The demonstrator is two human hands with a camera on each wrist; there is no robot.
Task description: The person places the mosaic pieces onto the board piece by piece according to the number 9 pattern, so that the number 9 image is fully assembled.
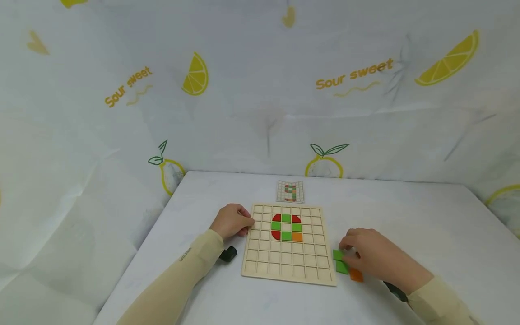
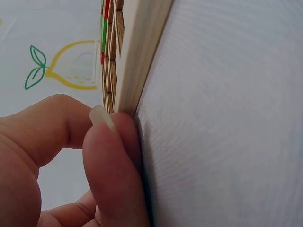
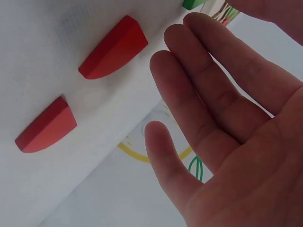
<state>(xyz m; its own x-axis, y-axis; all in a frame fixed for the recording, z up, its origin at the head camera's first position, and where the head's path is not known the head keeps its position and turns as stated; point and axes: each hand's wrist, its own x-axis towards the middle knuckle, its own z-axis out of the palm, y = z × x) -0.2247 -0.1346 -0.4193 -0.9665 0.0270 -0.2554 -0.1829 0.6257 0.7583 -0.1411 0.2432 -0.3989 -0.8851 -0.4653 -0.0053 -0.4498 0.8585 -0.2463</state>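
A pale wooden grid board point(image 1: 284, 259) lies flat on the white table, with several red and green tiles point(image 1: 286, 236) and one orange tile point(image 1: 297, 237) set in a ring around one bare cell. At its left edge my left hand point(image 1: 232, 221) holds the board's rim with thumb and fingertip, seen closely in the left wrist view point(image 2: 113, 161). Right of the board, my right hand point(image 1: 371, 250) hovers over two green tiles point(image 1: 341, 267) and an orange tile point(image 1: 356, 275). Its fingers look fairly straight in the right wrist view, fingertips near a green tile point(image 3: 193, 4).
Behind the board lies a small pattern card point(image 1: 290, 192) with a coloured figure on a grid. Two red curved tiles point(image 3: 113, 49) rest on the table by my right hand, hidden in the head view. A lemon-print cloth point(image 1: 252, 90) hangs behind the table.
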